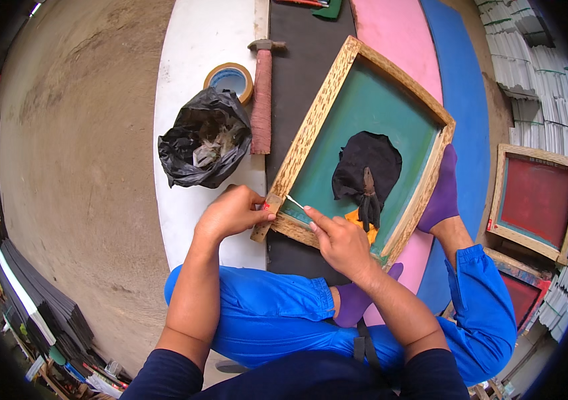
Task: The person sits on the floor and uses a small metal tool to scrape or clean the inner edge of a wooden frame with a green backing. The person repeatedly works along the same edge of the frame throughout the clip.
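Observation:
A wooden screen-printing frame (pixel 317 107) with green mesh (pixel 371 93) lies tilted before me. My left hand (pixel 234 212) is closed at its near left corner, thumb and fingers pinching a short wooden strip (pixel 273 203) there. In my right hand (pixel 343 245) is a thin white stick (pixel 295 202), perhaps a cotton swab. Its tip points at the inner corner of the frame, close to the mesh; contact cannot be made out. On the mesh rests a black cloth (pixel 384 157) with pliers (pixel 368 183) on top. A yellow cloth (pixel 362 223) shows beside my right hand.
Left of the frame are a hammer (pixel 261 100) with a wrapped handle, a tape roll (pixel 247 79) and a black plastic bag (pixel 187 143) with scraps inside. My foot in a purple sock (pixel 440 183) is against the frame's right side. Red-mesh frames (pixel 534 200) stand farther right.

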Demonstrator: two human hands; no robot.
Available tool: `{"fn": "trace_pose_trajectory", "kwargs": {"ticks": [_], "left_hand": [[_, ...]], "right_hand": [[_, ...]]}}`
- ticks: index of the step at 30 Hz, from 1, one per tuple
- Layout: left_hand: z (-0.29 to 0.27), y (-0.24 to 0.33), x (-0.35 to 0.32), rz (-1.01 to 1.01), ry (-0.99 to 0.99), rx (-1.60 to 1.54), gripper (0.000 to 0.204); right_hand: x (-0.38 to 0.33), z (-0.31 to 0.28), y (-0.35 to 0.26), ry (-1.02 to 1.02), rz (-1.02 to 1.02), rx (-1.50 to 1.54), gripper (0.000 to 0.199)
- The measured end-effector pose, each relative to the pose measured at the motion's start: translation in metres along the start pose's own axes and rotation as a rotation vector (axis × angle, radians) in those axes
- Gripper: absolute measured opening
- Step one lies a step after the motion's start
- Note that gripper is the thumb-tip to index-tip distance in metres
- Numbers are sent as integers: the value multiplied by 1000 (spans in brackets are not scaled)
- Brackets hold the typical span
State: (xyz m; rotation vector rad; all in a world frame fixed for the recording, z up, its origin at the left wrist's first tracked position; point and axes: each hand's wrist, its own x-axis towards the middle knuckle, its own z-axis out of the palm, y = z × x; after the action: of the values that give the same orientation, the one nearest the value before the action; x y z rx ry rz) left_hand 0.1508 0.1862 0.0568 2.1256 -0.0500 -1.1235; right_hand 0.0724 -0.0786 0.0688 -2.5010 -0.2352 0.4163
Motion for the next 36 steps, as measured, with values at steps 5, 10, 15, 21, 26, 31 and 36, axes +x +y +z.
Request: {"fn": "trace_pose_trajectory", "kwargs": {"ticks": [5, 10, 15, 21, 26, 31, 36], "left_hand": [[2, -5, 2, 25, 10, -17, 36], [3, 0, 1, 123, 66, 101, 35], [3, 6, 3, 139, 97, 157, 33], [0, 5, 0, 66, 49, 62, 33], [1, 0, 1, 78, 44, 21, 33], [4, -3, 1, 47, -29, -34, 33], [2, -2, -1, 30, -43, -46, 31]], "right_hand": [[0, -2, -4, -32, 9, -53, 36], [0, -7, -27, -131, 19, -356, 39], [4, 30, 17, 22, -23, 260, 39], [16, -8, -9, -316, 238, 253, 35], [10, 15, 19, -223, 269, 747, 37], [7, 13, 23, -384, 530, 953, 35], [11, 9, 34, -381, 529, 1242, 35]]}}
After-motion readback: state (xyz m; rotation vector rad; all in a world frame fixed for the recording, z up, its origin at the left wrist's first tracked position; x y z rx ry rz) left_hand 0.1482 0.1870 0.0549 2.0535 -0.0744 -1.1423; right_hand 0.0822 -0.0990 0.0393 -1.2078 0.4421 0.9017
